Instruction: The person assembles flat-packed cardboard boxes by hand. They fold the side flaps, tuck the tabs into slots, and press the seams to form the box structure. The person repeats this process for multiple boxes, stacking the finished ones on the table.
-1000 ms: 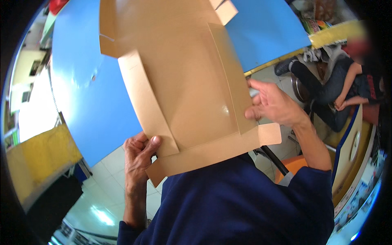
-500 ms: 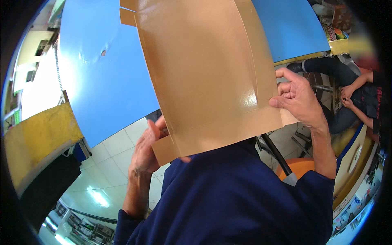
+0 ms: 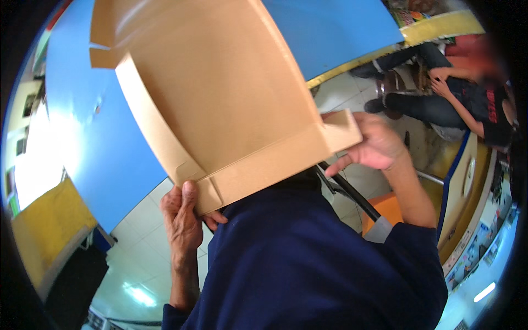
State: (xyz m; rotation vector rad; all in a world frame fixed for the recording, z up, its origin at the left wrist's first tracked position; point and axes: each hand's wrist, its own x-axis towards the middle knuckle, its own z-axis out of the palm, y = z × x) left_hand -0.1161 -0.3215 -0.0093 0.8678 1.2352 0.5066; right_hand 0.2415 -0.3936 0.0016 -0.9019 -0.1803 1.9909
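Observation:
A large brown cardboard box blank [image 3: 220, 82], part folded, lies across the blue table and reaches to my lap. Its left side wall stands upright, with a small end tab bent round the near left corner. My left hand [image 3: 186, 217] is closed on that corner, thumb pressing the inside, fingers beneath. At the near right corner another tab sticks up, and my right hand [image 3: 380, 142] is curled around it from outside. Its thumb shows below the edge; the fingers behind the card are mostly hidden, and the hand is slightly blurred.
Beneath the box is the blue tabletop [image 3: 330, 33], edged in yellow. A person [image 3: 462, 93] sits at the right with hands together. Near my right elbow are a black metal leg [image 3: 352, 195] and an orange seat-like surface [image 3: 382, 209]. A yellow surface [image 3: 49, 225] stands at left.
The box blank has shifted left and tilted. Its left wall has been folded up, and my left thumb has come over the corner. My right hand has moved outside the right corner tab, which now stands up.

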